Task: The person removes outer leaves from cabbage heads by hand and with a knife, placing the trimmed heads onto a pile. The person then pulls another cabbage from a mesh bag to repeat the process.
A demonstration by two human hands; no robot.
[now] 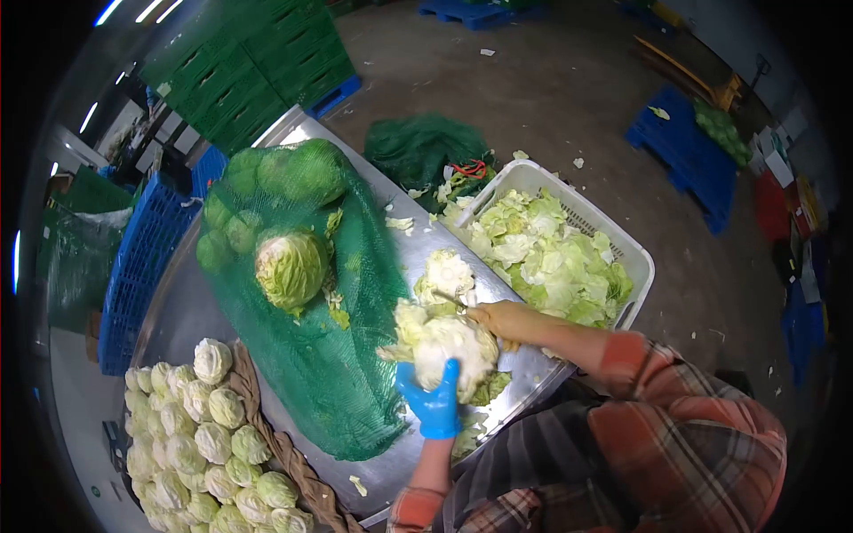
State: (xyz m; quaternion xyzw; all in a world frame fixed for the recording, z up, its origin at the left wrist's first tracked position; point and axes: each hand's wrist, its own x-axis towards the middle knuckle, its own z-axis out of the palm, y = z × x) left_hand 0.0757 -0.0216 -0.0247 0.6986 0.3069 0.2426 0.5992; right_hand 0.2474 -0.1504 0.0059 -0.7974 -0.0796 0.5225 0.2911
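Note:
My left hand [433,404], in a blue glove, presses with thumb and fingers apart against the near side of a pale, partly stripped cabbage [453,351] on the metal table. At the far side of that cabbage is my bare right hand [505,322], fingers closed around a knife [453,302]; its handle is mostly hidden in the fist. Just beyond the blade lies a cut cabbage piece [449,274] with loose leaves. A whole cabbage [291,268] rests on the green mesh sack [342,373], left of my hands. More green cabbages [289,173] are inside the sack's far end.
A white crate [644,266] full of leaves stands against the right side of the metal table [373,191]. Trimmed cabbages [200,444] are piled at lower left beside a brown cloth [267,426]. Green crates [249,62] are stacked behind; blue pallets [689,160] lie on the floor.

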